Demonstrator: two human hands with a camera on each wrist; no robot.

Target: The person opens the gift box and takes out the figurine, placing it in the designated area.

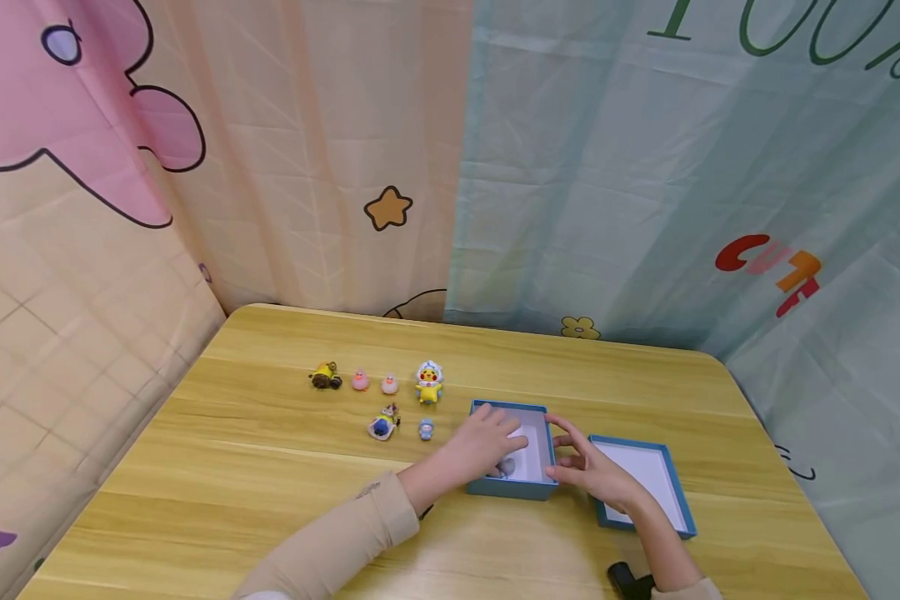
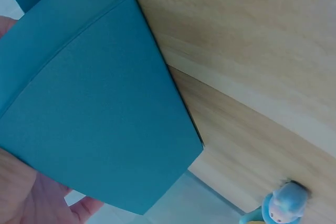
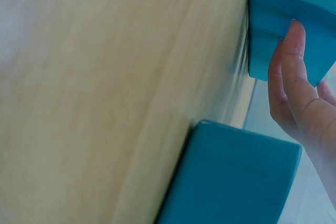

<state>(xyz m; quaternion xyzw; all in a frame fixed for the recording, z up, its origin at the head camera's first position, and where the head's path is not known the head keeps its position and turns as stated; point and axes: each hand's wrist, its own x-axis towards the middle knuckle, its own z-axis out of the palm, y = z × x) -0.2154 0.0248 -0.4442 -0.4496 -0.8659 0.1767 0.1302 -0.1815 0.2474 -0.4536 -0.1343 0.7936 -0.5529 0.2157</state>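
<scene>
An open blue box [image 1: 512,490] with a white inside stands on the table. My left hand [image 1: 483,443] reaches over its left wall, fingers spread. A small grey figure [image 1: 506,466] lies inside, close to the left thumb; whether they touch is unclear. In the left wrist view the box's blue outer wall [image 2: 105,98] covers most of that hand. My right hand [image 1: 588,467] is at the box's right wall with loosely bent fingers [image 3: 295,51], their tips against or just beside it. The blue lid [image 1: 648,479] lies on the table to the right, white inside up.
Left of the box are a Pikachu figure [image 1: 429,383], a small blue figure [image 1: 426,430], two pink chick figures [image 1: 360,381], a yellow-and-dark figure [image 1: 325,376] and a blue-and-white figure [image 1: 384,422]. Printed curtains [image 1: 345,167] hang behind the wooden table [image 1: 270,500].
</scene>
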